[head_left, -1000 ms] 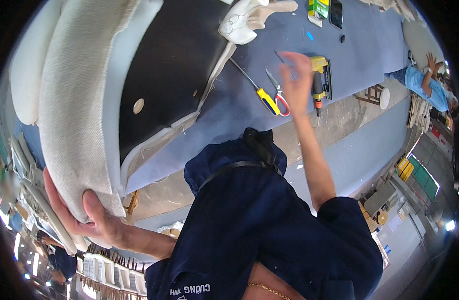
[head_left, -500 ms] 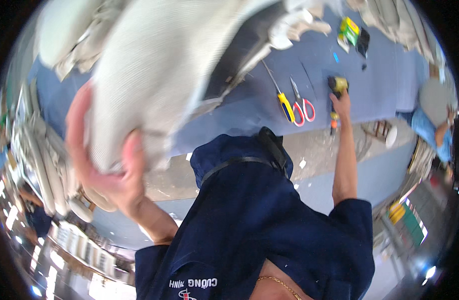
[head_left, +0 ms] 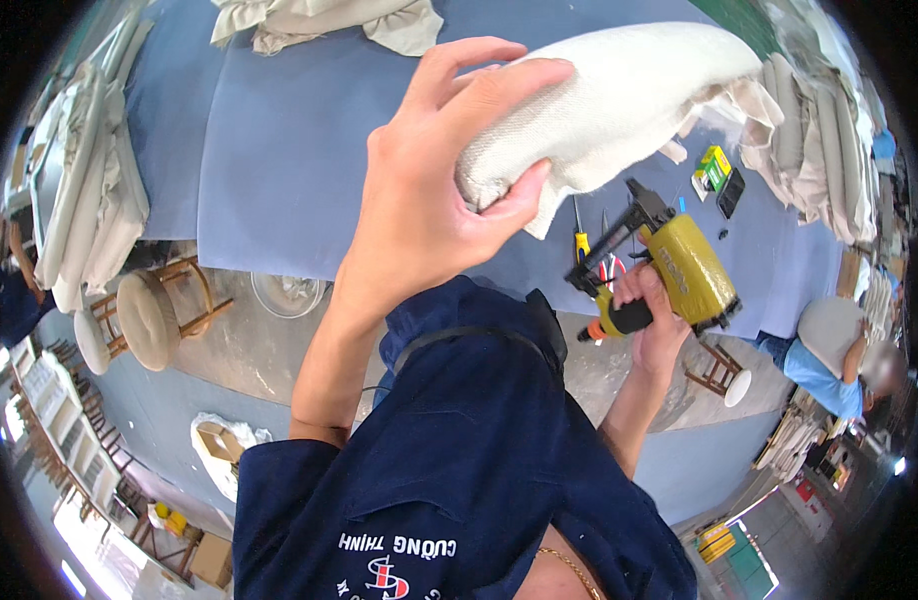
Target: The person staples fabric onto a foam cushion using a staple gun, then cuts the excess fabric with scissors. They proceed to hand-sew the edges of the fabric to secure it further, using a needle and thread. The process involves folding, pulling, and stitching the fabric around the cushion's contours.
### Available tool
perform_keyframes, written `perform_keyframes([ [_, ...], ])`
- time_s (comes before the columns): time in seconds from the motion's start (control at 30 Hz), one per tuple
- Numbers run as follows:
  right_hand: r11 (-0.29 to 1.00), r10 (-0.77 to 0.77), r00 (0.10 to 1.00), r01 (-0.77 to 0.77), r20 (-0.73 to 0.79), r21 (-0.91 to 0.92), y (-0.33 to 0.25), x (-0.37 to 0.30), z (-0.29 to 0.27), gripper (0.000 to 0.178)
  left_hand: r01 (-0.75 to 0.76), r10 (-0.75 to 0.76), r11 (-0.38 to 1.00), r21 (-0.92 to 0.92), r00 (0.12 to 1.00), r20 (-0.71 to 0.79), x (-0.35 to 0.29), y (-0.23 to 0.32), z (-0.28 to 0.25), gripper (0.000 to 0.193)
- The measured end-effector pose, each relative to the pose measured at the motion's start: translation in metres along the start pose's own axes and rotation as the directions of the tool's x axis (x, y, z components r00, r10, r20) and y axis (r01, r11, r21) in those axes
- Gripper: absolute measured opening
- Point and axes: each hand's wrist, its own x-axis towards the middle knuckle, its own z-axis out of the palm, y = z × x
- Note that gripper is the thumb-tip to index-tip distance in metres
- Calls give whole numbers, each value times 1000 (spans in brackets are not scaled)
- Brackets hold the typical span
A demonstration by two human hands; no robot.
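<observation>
Raised over the table, my left hand (head_left: 419,180) grips one end of a curved, cream fabric-covered pad (head_left: 619,95), fingers over the top and thumb beneath. Loose cloth hangs along its lower and far edges. My right hand (head_left: 659,325) is closed around the handle of a yellow and black staple gun (head_left: 691,265), held up below the pad and apart from it. Its black nose points up and left. Behind the gun, partly hidden, lie a yellow-handled screwdriver (head_left: 581,245) and red-handled scissors (head_left: 611,268).
On the blue-grey table (head_left: 289,170), a green and yellow box (head_left: 714,168) and a black phone (head_left: 731,193) lie to the right. Fabric covers (head_left: 329,22) are heaped at the back, and more padded pieces (head_left: 824,140) at the right. Stools (head_left: 147,318) stand left. A co-worker (head_left: 824,365) is at far right.
The staple gun has been lifted off the table and brought nearer by my right hand. My left hand and the pad have moved to the right, and the view has shifted.
</observation>
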Motion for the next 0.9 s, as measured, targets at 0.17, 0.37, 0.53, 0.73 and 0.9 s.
perform_keyframes([
  [0.17,968,-161,976,185,146,-171,-44,-42,49,36,1,-1,1000,14,1000,23,-2,10,4,59],
  [0.37,841,-180,950,283,255,-461,-55,-58,56,36,12,-12,1000,-8,999,39,-9,15,8,63],
  [0.53,780,-275,923,377,268,-499,-50,-62,56,33,10,-10,1000,-14,1000,21,-16,16,11,64],
  [0.73,702,-513,787,614,342,-361,-60,-45,68,28,50,-49,999,-9,996,72,-14,12,8,79],
  [0.9,584,-545,750,660,375,-472,-73,-44,51,31,104,-99,994,-31,986,136,-7,30,5,74],
])
